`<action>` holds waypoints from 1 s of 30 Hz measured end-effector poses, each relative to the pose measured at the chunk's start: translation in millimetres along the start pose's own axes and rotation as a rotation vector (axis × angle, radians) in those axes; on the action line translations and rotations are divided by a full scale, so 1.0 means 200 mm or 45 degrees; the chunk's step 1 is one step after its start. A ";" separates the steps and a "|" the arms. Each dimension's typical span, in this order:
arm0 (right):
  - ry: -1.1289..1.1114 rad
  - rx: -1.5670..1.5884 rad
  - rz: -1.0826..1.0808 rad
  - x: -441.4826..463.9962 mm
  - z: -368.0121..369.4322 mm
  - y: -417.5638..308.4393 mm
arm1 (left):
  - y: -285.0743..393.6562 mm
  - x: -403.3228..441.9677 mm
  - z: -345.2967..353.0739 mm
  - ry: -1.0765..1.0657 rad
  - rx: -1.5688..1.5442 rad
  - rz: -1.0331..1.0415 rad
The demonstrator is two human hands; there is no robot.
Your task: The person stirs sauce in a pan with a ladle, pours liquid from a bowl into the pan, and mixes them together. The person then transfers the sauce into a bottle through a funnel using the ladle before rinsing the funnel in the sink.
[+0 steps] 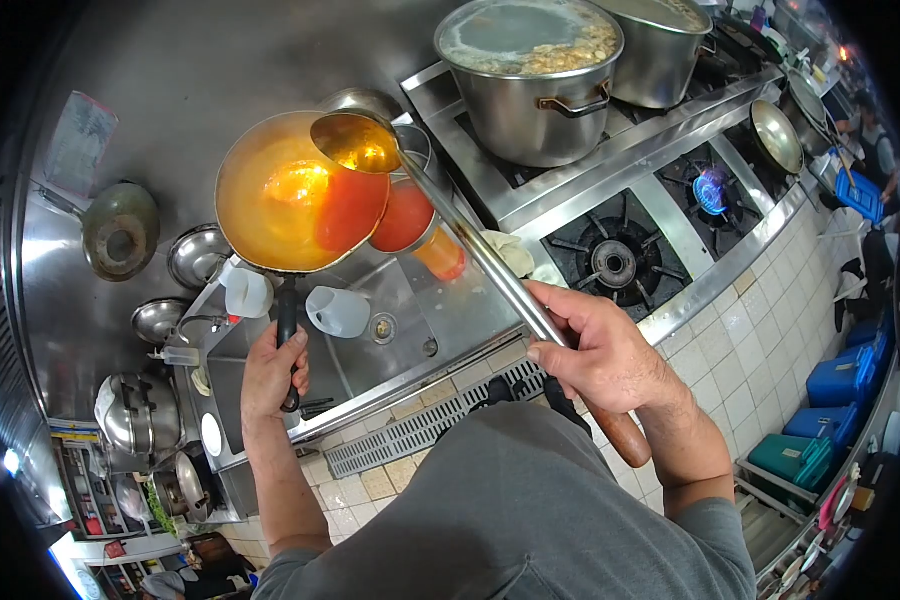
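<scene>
My left hand [274,372] is wrapped around the black handle of a frying pan [255,205], held over the steel counter by the sink. Red-orange liquid gathers on the pan's right side. My right hand [605,352] grips the long handle of a steel ladle [490,265] near its wooden end. The ladle's bowl is over the pan's upper right rim; whether they touch I cannot tell. Close beside the pan's right edge is a container [440,254] with red-orange contents, partly hidden by pan and ladle. A metal bowl [355,98] shows behind the ladle.
Two large stockpots [515,115] stand at the back right. Below them, one burner [613,262] shows no flame; another [710,190] burns blue. The sink [390,365] and white plastic jugs [338,312] are in front of me. Blue bins [835,380] line the right.
</scene>
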State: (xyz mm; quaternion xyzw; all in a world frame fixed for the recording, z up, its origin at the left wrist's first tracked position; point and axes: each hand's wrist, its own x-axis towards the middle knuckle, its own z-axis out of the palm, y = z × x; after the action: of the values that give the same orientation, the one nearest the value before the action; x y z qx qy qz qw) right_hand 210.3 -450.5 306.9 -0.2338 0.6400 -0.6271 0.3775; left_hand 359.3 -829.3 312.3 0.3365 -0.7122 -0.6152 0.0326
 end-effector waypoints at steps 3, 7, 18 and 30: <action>0.017 -0.013 -0.031 0.00 0.00 0.01 | 0.00 0.00 0.00 0.003 0.012 0.011; 0.010 0.009 -0.037 0.00 0.00 0.01 | 0.01 -0.01 0.01 0.023 0.034 0.001; -0.001 -0.010 -0.055 0.02 0.02 0.04 | 0.01 0.00 0.00 0.041 0.104 0.014; 0.007 -0.042 -0.095 0.01 0.02 0.04 | 0.05 -0.03 0.02 0.113 0.213 0.040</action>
State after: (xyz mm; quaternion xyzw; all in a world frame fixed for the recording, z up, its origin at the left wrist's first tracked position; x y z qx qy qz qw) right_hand 213.0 -454.5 299.0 -0.2619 0.6422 -0.6307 0.3481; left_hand 358.0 -822.8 321.7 0.3537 -0.7642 -0.5373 0.0457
